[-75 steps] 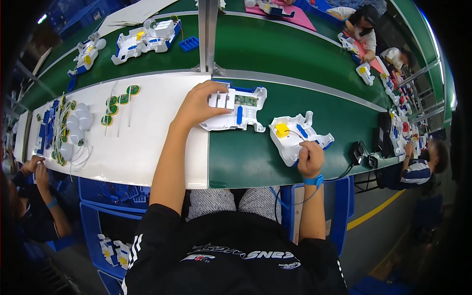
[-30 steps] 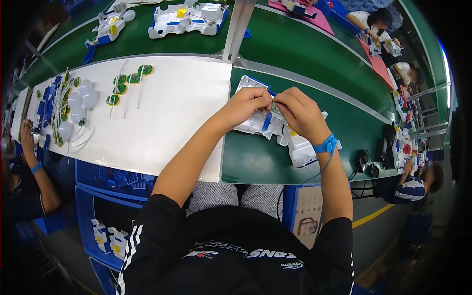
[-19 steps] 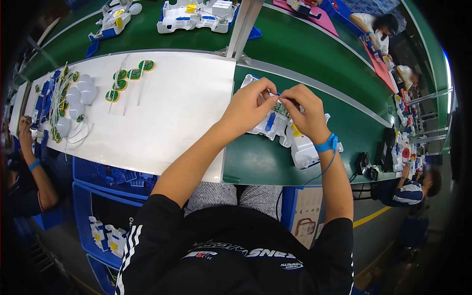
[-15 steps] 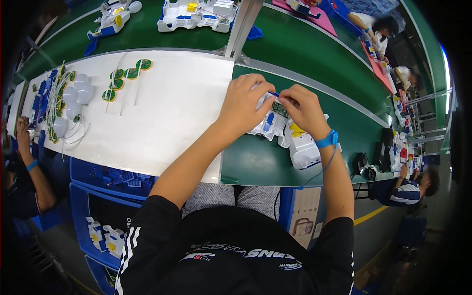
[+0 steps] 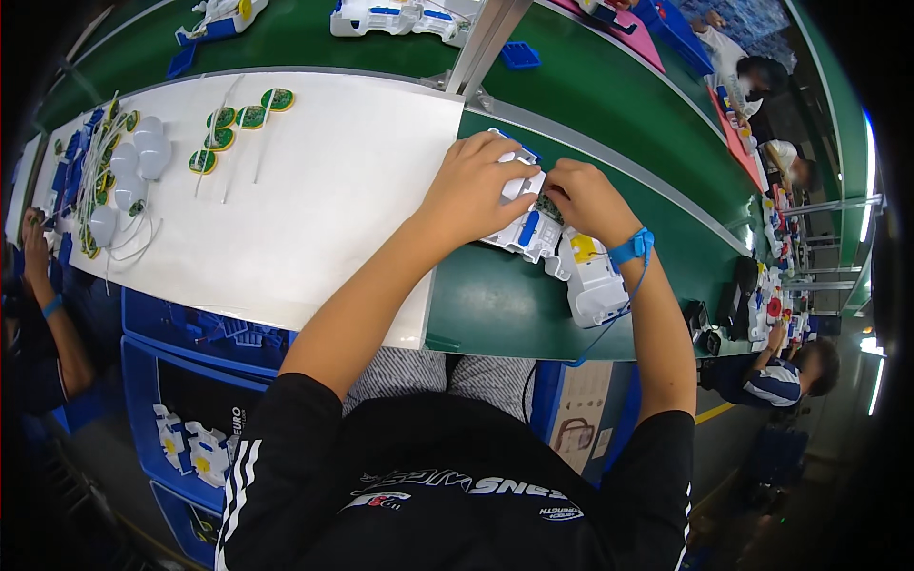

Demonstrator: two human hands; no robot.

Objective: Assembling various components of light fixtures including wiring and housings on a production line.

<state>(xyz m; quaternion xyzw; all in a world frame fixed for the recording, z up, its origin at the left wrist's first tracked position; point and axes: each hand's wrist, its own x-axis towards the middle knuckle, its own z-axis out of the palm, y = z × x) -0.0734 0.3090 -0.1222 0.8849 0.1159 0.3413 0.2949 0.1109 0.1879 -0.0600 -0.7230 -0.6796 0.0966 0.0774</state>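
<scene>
A white plastic housing [image 5: 514,234] with blue parts lies on the green bench ahead of me. My left hand [image 5: 476,187] grips its left side, thumb across the white surface and fingers over the top. Inside the housing, partly covered by my fingers, is a green circuit board [image 5: 546,205]. My right hand [image 5: 592,202] bends over this board with thumb and fingertips pinched together; whatever is between them is hidden. Just below the right wrist rests a second white housing piece [image 5: 598,293] with a yellow part [image 5: 583,249]. A blue strap [image 5: 631,247] with a cord circles that wrist.
Left of me, a white sheet [image 5: 324,209] carries several green round boards [image 5: 250,117], white domes [image 5: 150,152] and bundled white wires [image 5: 95,181]. A metal post [image 5: 490,48] rises behind my hands. Blue bins [image 5: 143,409] stand below the bench. Other people work at both sides.
The camera view has shifted a little. More of the housing's white and blue upper end now shows past my left fingers. My right hand stays at the board, its fingers slightly repositioned.
</scene>
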